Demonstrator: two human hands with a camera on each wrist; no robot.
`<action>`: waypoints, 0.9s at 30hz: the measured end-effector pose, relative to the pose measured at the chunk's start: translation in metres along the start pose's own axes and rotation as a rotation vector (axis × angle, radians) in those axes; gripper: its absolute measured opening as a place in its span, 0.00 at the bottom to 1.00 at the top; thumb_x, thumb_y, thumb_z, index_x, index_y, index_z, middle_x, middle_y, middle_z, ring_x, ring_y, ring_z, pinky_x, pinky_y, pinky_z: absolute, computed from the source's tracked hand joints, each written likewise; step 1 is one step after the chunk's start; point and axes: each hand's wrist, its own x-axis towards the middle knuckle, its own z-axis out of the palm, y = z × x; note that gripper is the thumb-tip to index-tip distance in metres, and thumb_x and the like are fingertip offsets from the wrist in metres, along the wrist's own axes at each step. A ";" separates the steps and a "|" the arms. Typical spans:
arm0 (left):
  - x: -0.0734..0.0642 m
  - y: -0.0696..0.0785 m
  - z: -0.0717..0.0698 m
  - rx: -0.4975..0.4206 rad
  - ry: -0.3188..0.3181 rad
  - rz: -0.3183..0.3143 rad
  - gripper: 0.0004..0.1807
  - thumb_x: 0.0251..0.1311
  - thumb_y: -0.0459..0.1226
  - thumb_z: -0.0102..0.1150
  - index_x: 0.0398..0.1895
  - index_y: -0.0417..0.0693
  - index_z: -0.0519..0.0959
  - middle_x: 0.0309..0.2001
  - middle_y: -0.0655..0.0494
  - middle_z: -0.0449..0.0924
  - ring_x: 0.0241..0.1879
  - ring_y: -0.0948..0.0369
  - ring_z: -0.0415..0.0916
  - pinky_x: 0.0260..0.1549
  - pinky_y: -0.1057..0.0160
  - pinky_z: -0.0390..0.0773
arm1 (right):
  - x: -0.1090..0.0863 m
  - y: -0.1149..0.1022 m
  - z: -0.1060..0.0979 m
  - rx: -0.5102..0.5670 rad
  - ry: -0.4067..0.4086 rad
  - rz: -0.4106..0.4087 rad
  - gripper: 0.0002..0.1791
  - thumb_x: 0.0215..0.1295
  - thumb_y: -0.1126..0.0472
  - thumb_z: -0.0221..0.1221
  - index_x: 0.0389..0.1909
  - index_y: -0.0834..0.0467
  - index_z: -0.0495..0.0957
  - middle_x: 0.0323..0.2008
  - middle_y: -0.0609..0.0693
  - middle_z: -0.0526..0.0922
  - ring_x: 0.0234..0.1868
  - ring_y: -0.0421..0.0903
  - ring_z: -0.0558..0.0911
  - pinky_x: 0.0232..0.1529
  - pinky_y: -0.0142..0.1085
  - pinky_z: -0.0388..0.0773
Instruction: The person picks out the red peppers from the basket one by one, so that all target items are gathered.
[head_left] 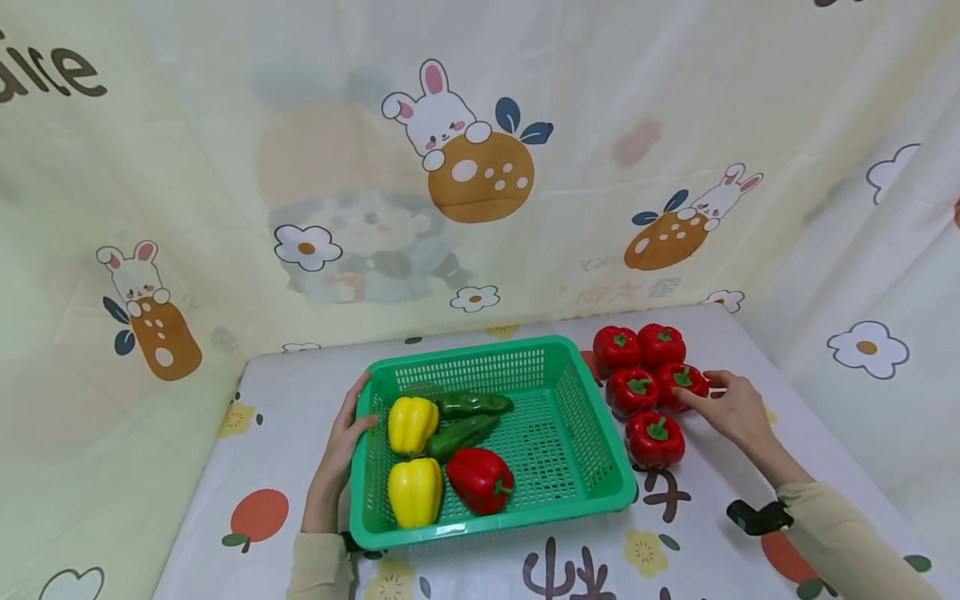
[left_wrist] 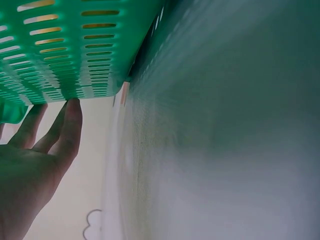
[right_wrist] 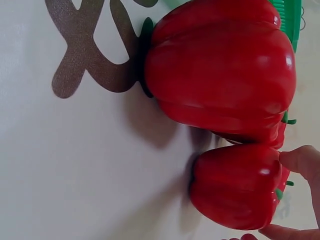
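My left hand [head_left: 347, 442] holds the left side of a green plastic basket [head_left: 592, 425], thumb at the rim and fingers along the outer wall. From the left wrist view, its fingertips [left_wrist: 74, 112] meet the slotted wall. Inside the basket lie two yellow bell peppers [head_left: 412, 425], two dark green peppers [head_left: 474, 405] and a red bell pepper [head_left: 480, 481]. To the basket's right, my right hand [head_left: 738, 410] pinches another red bell pepper [head_left: 686, 382] between thumb and fingers. That pepper [right_wrist: 235, 185] sits among several others on the cloth.
Close around the pinched pepper stand more red bell peppers, the nearest one [head_left: 655, 440] beside the basket's right rim. A patterned white cloth [head_left: 292, 450] covers the table. Printed curtains [head_left: 570, 250] hang behind it and at both sides.
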 end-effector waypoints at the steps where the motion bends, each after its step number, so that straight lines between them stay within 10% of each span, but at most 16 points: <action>1: 0.000 0.000 0.000 -0.001 -0.001 0.001 0.37 0.69 0.29 0.43 0.79 0.55 0.49 0.78 0.49 0.45 0.68 0.47 0.53 0.52 0.68 0.70 | 0.000 -0.001 -0.001 -0.002 0.003 -0.004 0.43 0.64 0.41 0.59 0.60 0.78 0.66 0.55 0.76 0.72 0.51 0.68 0.73 0.39 0.49 0.81; 13: 0.000 0.000 0.000 0.004 0.002 0.000 0.36 0.69 0.29 0.43 0.79 0.54 0.49 0.78 0.48 0.45 0.67 0.46 0.54 0.51 0.70 0.71 | -0.015 -0.056 -0.007 -0.015 0.129 -0.125 0.39 0.65 0.45 0.61 0.63 0.72 0.68 0.56 0.72 0.69 0.53 0.68 0.70 0.40 0.57 0.79; 27: 0.001 0.000 0.001 0.003 0.001 0.007 0.37 0.69 0.30 0.43 0.79 0.54 0.49 0.78 0.47 0.45 0.67 0.45 0.54 0.50 0.68 0.72 | -0.064 -0.154 0.047 0.046 -0.042 -0.389 0.29 0.59 0.52 0.67 0.58 0.63 0.76 0.53 0.60 0.78 0.48 0.55 0.77 0.41 0.47 0.80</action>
